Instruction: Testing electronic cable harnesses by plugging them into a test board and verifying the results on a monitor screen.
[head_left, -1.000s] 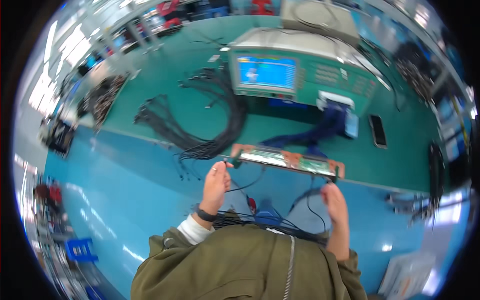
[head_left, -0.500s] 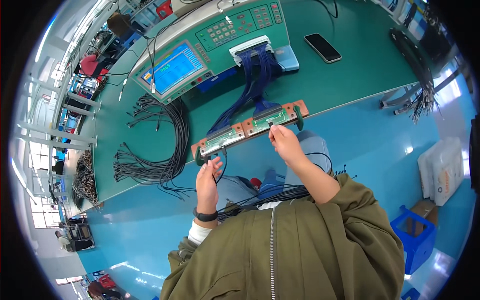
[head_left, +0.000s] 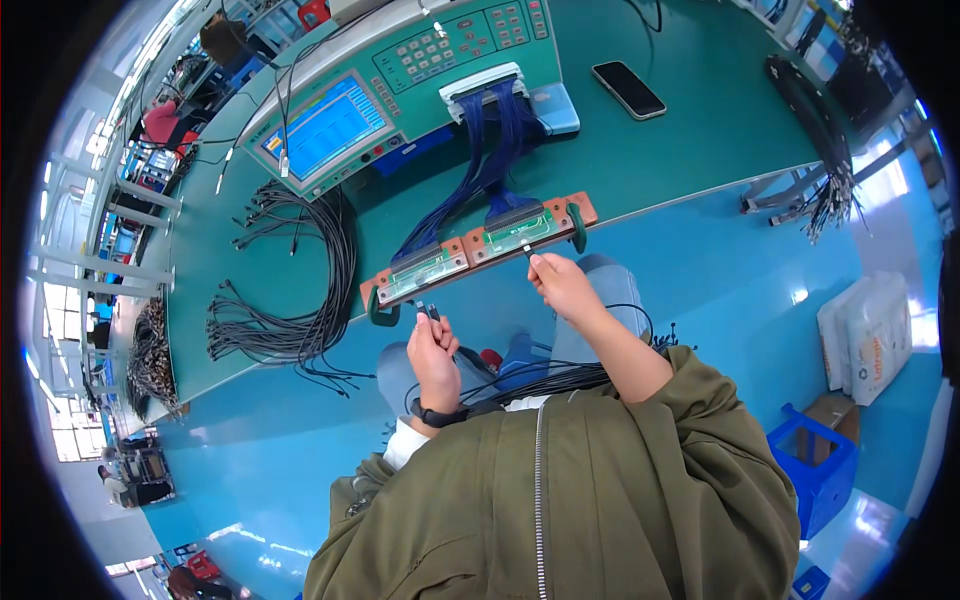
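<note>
My left hand (head_left: 436,362) is closed on two small black cable connectors (head_left: 427,312), just below the left green circuit board (head_left: 425,272). They stand apart from the board. My right hand (head_left: 566,286) pinches another cable connector (head_left: 528,250) with a metal tip, close under the front edge of the right circuit board (head_left: 518,236). Whether that tip touches the board I cannot tell. Both boards sit on an orange-brown bar (head_left: 586,206) along the table's front edge, with a dark green clamp (head_left: 577,228) at its right end. Black cables (head_left: 560,379) lie across my lap.
Blue wires (head_left: 478,165) link the boards to a green tester (head_left: 405,85) with a lit screen. A bundle of black cables (head_left: 340,255) lies left on the green table (head_left: 700,130). A phone (head_left: 628,90) lies right; another cable bundle (head_left: 820,130) hangs over the edge.
The connector at the left board has come out and is now in my left hand. My right hand has drawn its connector back from the right board. The green word on the screen is gone.
</note>
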